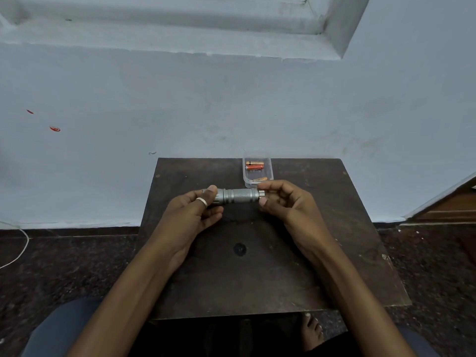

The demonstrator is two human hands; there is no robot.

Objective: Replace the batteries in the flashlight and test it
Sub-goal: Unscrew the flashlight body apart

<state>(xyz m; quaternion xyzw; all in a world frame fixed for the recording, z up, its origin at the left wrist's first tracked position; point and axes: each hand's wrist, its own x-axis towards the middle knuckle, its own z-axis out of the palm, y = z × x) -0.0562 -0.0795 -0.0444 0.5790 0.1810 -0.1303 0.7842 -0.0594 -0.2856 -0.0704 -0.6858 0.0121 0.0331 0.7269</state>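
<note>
A silver metal flashlight (238,195) lies horizontal above the dark wooden table (322,253), held between both hands. My left hand (192,215), with a ring on the thumb, grips its head end at the left. My right hand (286,202) pinches the tail cap end at the right between thumb and forefinger. Behind the flashlight a clear plastic box (257,169) holds a few orange and red batteries (254,165).
The small table stands against a pale blue wall (231,104). A dark speckled floor (64,266) surrounds it, with a white cable (19,243) at the left. My knees and a bare foot (311,331) show below the table's near edge.
</note>
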